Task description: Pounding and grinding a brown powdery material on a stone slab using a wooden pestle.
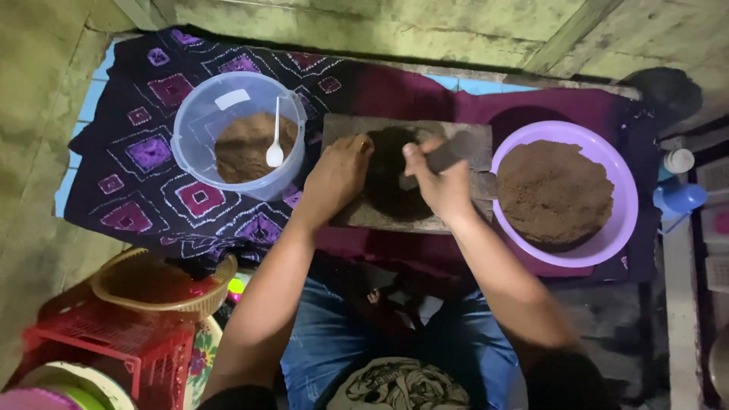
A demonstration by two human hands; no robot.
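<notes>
At far left, a clear plastic tub (pixel 237 135) stands on the patterned cloth (pixel 152 175), roughly a third filled with brown ground material, a white spoon (pixel 274 144) resting in it. Right of it lies a flat stone slab (pixel 463 148), bearing a dark mound of paste (pixel 389 182) at its centre. The left hand (pixel 338 175) rests on the left edge of the mound, fingers curled and pressing against it, holding nothing separate. The right hand (pixel 440 186) is closed around a dark grey stone roller (pixel 448 156), which lies across the right side of the mound. At far right, a purple basin (pixel 619 197) holds a full heap of brown material. Judged from this layout, work appears to be midway: one batch lies on the slab under grinding, the tub is partly filled, and the large heap in the basin looks still unprocessed, though which vessel is source cannot be confirmed.
</notes>
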